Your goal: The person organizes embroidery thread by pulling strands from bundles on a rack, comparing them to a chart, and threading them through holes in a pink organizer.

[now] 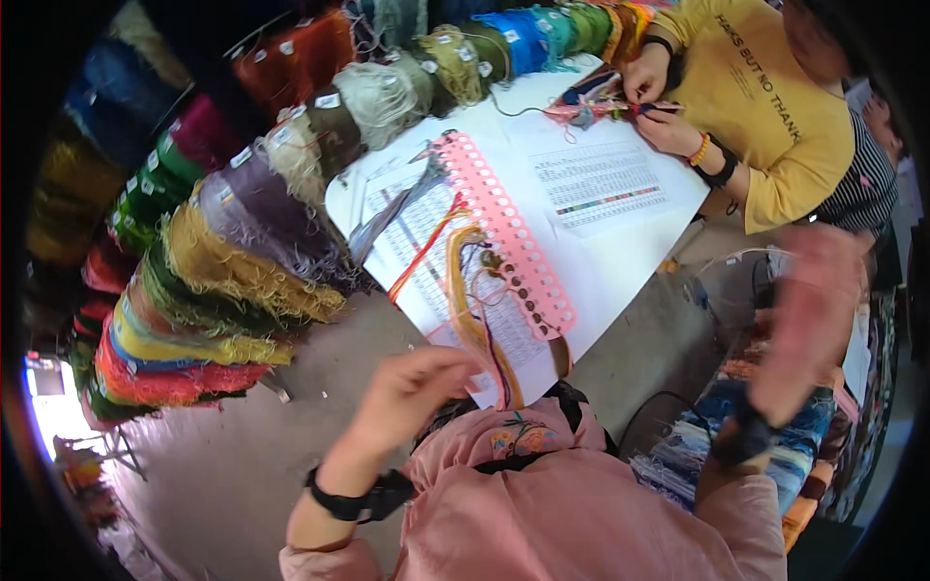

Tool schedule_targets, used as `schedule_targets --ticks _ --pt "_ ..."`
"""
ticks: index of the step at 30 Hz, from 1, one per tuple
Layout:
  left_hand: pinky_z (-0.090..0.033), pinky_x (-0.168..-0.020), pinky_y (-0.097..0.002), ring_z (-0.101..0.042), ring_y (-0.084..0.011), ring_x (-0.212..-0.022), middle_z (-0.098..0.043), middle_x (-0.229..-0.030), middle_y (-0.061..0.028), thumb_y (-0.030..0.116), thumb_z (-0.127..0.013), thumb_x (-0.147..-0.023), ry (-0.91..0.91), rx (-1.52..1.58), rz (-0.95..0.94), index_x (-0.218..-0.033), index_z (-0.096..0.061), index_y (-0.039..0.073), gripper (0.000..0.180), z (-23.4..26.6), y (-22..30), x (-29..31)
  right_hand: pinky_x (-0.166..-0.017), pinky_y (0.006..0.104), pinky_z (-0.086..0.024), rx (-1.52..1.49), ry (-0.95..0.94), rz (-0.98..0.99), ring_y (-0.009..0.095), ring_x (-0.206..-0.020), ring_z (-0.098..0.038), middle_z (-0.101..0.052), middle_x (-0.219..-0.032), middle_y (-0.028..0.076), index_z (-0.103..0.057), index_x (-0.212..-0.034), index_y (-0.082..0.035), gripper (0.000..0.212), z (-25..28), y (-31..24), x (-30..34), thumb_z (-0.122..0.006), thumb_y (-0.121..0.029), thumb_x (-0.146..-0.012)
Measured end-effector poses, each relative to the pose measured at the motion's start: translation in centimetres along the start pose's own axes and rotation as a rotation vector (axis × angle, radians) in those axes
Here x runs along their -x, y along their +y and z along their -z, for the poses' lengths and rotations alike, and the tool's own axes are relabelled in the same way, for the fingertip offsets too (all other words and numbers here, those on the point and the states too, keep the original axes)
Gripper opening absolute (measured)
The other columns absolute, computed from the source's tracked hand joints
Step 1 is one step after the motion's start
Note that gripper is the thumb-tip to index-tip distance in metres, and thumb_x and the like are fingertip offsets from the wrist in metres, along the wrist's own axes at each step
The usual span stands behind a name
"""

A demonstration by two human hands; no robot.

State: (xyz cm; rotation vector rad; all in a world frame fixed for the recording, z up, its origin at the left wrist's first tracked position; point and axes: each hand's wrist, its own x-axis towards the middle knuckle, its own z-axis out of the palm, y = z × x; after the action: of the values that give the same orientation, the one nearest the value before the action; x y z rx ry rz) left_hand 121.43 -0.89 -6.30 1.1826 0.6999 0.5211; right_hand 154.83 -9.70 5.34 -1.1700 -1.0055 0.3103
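Note:
My left hand [412,392] is over the near edge of the white table [605,290], its fingers curled in a pinch; what they hold, if anything, is too small to make out. Raised far to the right, my right hand [814,310] is smeared by motion, and a thin pale thread [741,255] runs close to it. On the table lies a pink strip [496,218] with rows of round holes, some with dark thread knotted through. Tan and dark thread bundles [463,290] hang over the near edge beside my left hand. Red and yellow threads [426,257] and grey ones [392,218] lie further left.
Printed chart sheets [601,184] lie on the table. Colourful yarn skeins [232,261] hang on racks along the left and back. A co-worker in a yellow shirt [775,107] handles threads [605,105] at the far right. More blue and orange yarn [717,436] lies at lower right.

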Motion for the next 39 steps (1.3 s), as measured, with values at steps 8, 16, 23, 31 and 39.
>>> schedule_targets --ticks 8,16,23,31,39 --pt "-0.044 -0.069 -0.0251 -0.054 -0.0172 -0.088 -0.049 -0.103 -0.0109 0.0 -0.045 -0.079 0.163 -0.034 -0.013 -0.104 -0.047 -0.002 0.025 -6.9 -4.4 -5.3 -0.055 0.0194 -0.041 0.28 -0.681 -0.427 0.008 -0.06 -0.053 -0.057 -0.065 0.004 -0.045 -0.093 -0.002 0.018 -12.5 14.9 4.9 -0.048 -0.001 -0.075" --pt "-0.046 -0.064 -0.0317 -0.055 -0.0249 -0.078 -0.049 -0.1 -0.0101 0.006 -0.058 -0.068 0.079 -1.16 -0.088 -0.095 -0.053 0.004 0.028 -7.2 -3.2 -7.3 -0.051 0.0199 -0.041 0.218 -0.689 -0.341 0.007 -0.057 -0.053 -0.058 -0.065 0.006 -0.052 -0.085 0.0 0.011 -12.5 17.1 6.5 -0.051 -0.004 -0.076" --pt "-0.046 -0.058 -0.0309 -0.056 -0.0256 -0.072 -0.055 -0.082 -0.0092 0.009 -0.058 -0.068 0.129 -0.979 -0.34 -0.073 -0.059 0.006 0.006 -2.7 -3.6 -4.0 -0.047 0.0212 -0.038 0.256 -0.779 -0.212 0.007 -0.051 -0.046 -0.054 -0.062 0.006 -0.053 -0.082 0.0 0.01 -12.7 16.8 7.0 -0.054 -0.006 -0.075" --pt "-0.044 -0.065 -0.0342 -0.053 -0.0304 -0.077 -0.057 -0.083 -0.0138 0.002 -0.051 -0.071 0.429 -1.254 -0.228 -0.085 -0.057 0.003 0.015 -2.0 -0.6 -2.2 -0.051 0.0271 -0.039 0.281 -0.772 -0.059 0.02 -0.056 -0.049 -0.052 -0.068 0.009 -0.052 -0.078 -0.001 0.006 -12.9 16.8 7.0 -0.051 -0.003 -0.073" --pt "-0.046 -0.057 -0.0349 -0.057 -0.0286 -0.067 -0.057 -0.077 -0.0134 0.009 -0.052 -0.068 0.148 -1.39 0.181 -0.075 -0.05 0.003 0.009 -2.1 -0.4 -4.3 -0.057 0.0316 -0.04 0.317 -0.766 -0.006 0.024 -0.062 -0.05 -0.052 -0.069 0.01 -0.052 -0.077 -0.001 0.005 -12.7 16.9 7.3 -0.051 -0.003 -0.072"
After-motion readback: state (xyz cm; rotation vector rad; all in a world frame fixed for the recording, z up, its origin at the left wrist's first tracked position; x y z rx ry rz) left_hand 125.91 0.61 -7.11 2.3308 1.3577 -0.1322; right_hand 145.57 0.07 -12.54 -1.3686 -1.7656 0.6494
